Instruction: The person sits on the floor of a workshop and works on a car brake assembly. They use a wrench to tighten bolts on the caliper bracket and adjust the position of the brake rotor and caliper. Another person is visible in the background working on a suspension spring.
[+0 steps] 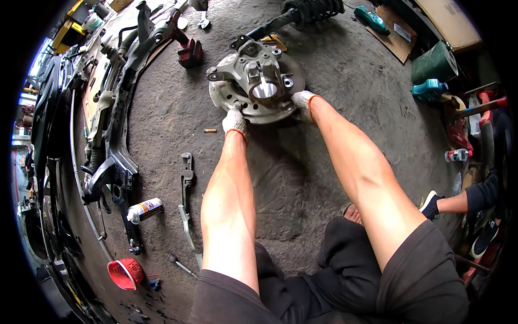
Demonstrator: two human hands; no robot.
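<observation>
Floor: grey, rough and stained concrete [162, 108], with parts and tools lying about on it.
Subframe: long dark frame [114, 127], on the floor to the left, well apart from both hands.
Strut: dark, with a coil spring [275, 22]; lies beyond the knuckle. Whether the two are joined cannot be told.
Disc: round, silver-grey [267, 115]; on the floor ahead of the person, beneath the knuckle, with holes showing near its left rim.
Knuckle: cast metal [251, 65], on top of the disc. Judged progress: the two are brought together as a stack; fastening cannot be confirmed, and any securing still appears to be left.
Left hand: gloved [236, 120]; fingers at the disc's near-left rim, apparently grasping it.
Right hand: gloved [304, 102]; at the disc's right rim. Fingers partly hidden; firmness of grip cannot be told.
Wrench: adjustable [186, 178], on the floor, unheld.
Power tool: red and black [190, 53], left of the knuckle, unheld.
Basket: red [120, 277], tilted, near the lower left.
Can: white [144, 210], on its side.
Bore: round opening [265, 90] in the knuckle; bright inside, apparently unfilled.
Pin: small, brass-coloured [210, 130], left of the left hand.
</observation>
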